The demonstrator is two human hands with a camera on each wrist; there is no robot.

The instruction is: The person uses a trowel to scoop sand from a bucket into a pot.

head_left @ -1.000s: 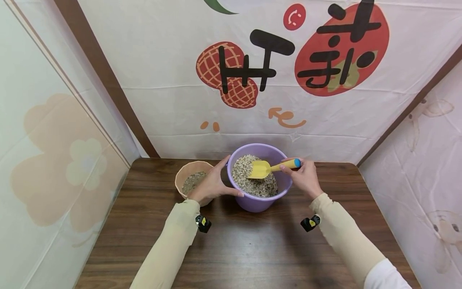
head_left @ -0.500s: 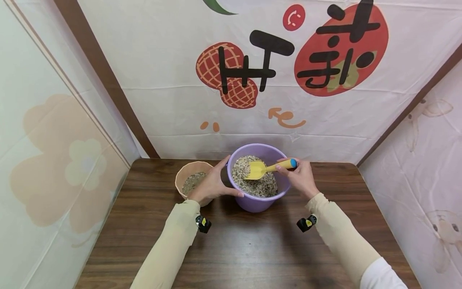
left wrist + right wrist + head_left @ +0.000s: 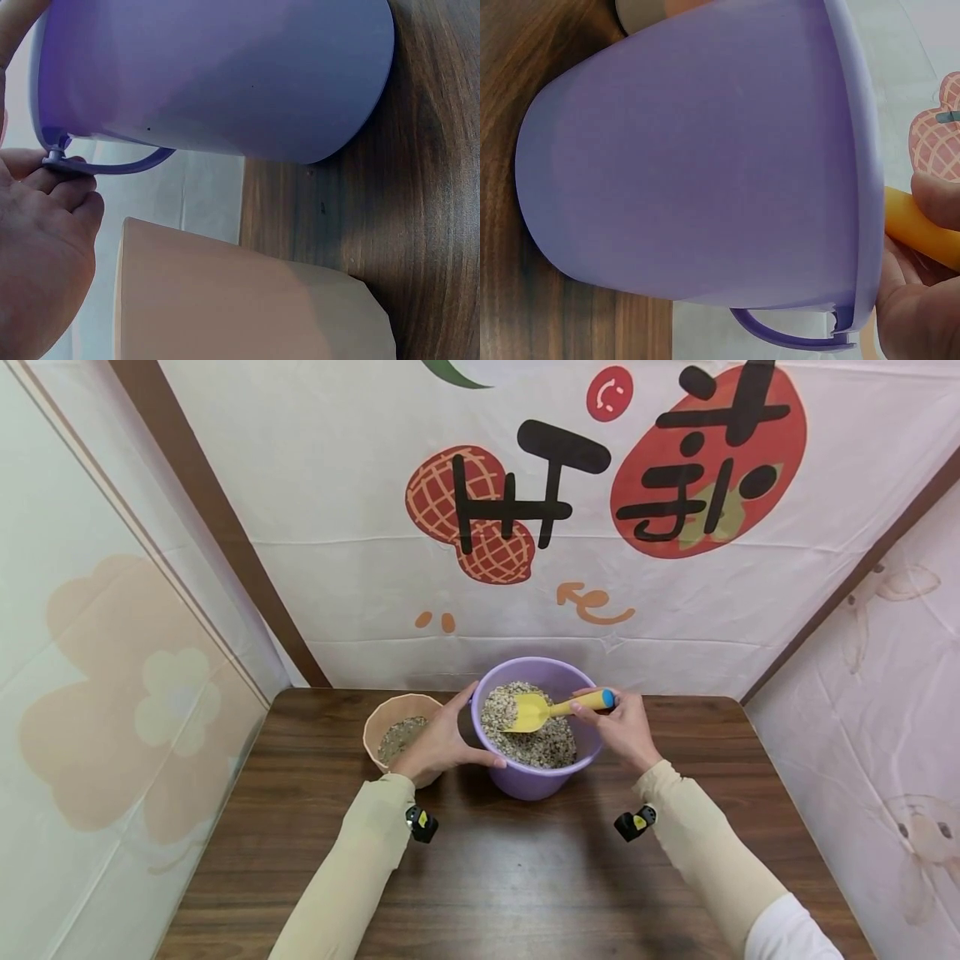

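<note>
A purple bucket (image 3: 529, 785) stands on the table and holds pale, speckled grit (image 3: 543, 748). At its left side my left hand (image 3: 438, 747) grips it, thumb on the front rim. In the left wrist view, curled fingers (image 3: 75, 196) lie beside the joint of the bucket's handle (image 3: 124, 168). My right hand (image 3: 628, 732) holds a yellow toy shovel (image 3: 531, 714) by its blue-tipped grip, over the bucket's right rim. The shovel's blade lies at the grit, with grains at its front edge. In the right wrist view, the bucket wall (image 3: 705, 157) hides the blade.
Close to the bucket's left, partly behind my left hand, stands a peach-coloured bowl (image 3: 381, 724) with some grit in it. The brown wooden table (image 3: 517, 893) reaches back to a printed white cloth wall (image 3: 360, 610). More cloth walls flank the table.
My right hand has shifted slightly left, bringing the shovel further over the grit, mostly in the first half second. The left hand and bucket stay in place.
</note>
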